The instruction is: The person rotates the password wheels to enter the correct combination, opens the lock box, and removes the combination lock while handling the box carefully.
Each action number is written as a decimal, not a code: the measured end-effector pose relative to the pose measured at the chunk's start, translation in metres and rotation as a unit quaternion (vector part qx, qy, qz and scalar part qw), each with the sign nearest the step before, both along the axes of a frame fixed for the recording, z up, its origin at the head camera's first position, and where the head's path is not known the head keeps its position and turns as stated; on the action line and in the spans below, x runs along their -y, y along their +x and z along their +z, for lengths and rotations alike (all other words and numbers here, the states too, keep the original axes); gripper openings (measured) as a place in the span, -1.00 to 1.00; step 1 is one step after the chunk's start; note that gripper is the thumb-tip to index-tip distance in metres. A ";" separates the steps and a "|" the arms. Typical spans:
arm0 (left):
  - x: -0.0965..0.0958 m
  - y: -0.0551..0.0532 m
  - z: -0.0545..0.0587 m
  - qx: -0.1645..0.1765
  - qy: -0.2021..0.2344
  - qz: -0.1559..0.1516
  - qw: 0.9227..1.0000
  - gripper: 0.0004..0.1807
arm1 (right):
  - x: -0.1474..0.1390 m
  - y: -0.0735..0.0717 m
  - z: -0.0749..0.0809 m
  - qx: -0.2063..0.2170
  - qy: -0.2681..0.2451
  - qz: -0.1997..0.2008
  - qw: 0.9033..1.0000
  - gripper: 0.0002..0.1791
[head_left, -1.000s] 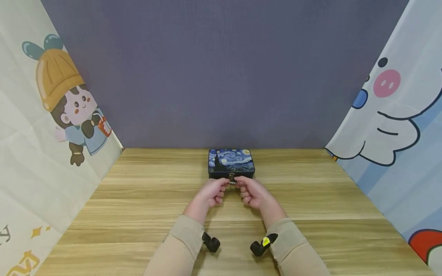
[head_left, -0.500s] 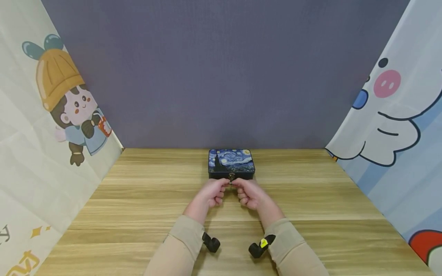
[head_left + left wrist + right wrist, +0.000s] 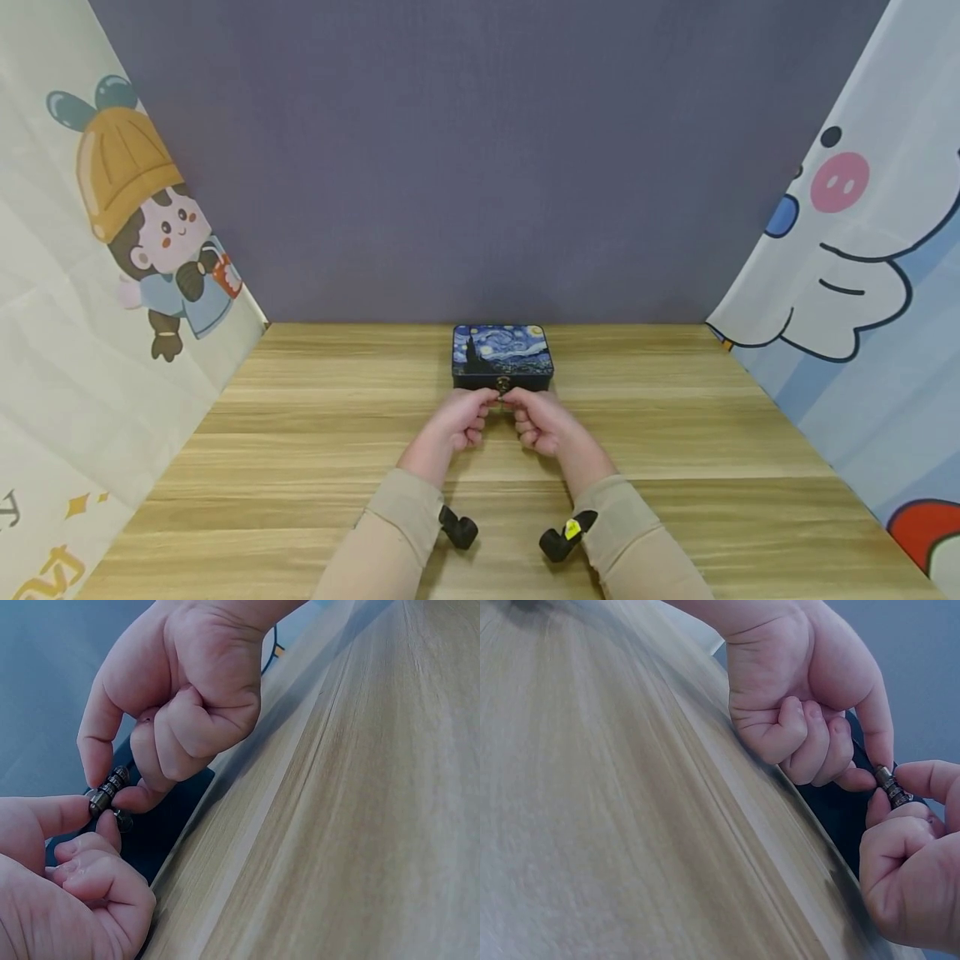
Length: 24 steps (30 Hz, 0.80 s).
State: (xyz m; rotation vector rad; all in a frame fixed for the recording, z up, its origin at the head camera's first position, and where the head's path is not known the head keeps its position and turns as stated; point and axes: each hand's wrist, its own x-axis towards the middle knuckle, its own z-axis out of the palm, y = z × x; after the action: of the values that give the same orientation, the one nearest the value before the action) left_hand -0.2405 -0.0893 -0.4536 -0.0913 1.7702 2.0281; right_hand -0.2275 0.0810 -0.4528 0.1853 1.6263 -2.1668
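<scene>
A small tin box (image 3: 502, 350) with a blue swirling night-sky picture on its lid lies closed at the back of the table. At its front is a metal latch (image 3: 503, 383), where a small combination padlock (image 3: 109, 791) with number dials sits. My left hand (image 3: 461, 415) pinches one end of the padlock between thumb and forefinger, the other fingers curled in. From the opposite side, my right hand (image 3: 542, 419) pinches the dial part, its remaining fingers curled too. The fingertips cover most of the padlock in the head view; the right wrist view shows its dials (image 3: 892, 786).
The wood-grain table (image 3: 300, 467) spreads out around both arms. Behind the box rises a grey-purple panel (image 3: 480, 167). Printed cloths hang at the left (image 3: 60, 333) and right (image 3: 862, 333). A black wrist camera (image 3: 459, 528) juts inward from the left sleeve, another (image 3: 566, 537) from the right.
Since one second ago, my right hand has shifted slightly left, its fingertips now covering the dials seen earlier in the head view. The left hand and the box have stayed put.
</scene>
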 end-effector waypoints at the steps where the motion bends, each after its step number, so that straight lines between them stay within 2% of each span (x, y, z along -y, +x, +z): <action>1: 0.000 0.000 0.000 0.000 0.001 -0.001 1.000 -0.75 | 0.000 0.000 0.000 0.000 0.001 0.000 1.000 -0.81; 24: 0.000 0.000 -0.001 -0.003 0.001 0.000 1.000 -0.76 | 0.003 0.000 -0.001 -0.007 0.031 -0.010 0.999 -0.80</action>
State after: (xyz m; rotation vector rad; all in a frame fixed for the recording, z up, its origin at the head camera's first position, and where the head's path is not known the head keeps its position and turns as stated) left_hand -0.2406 -0.0895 -0.4549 -0.0854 1.7717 2.0315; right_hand -0.2273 0.0778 -0.4534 0.2052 1.7072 -2.1381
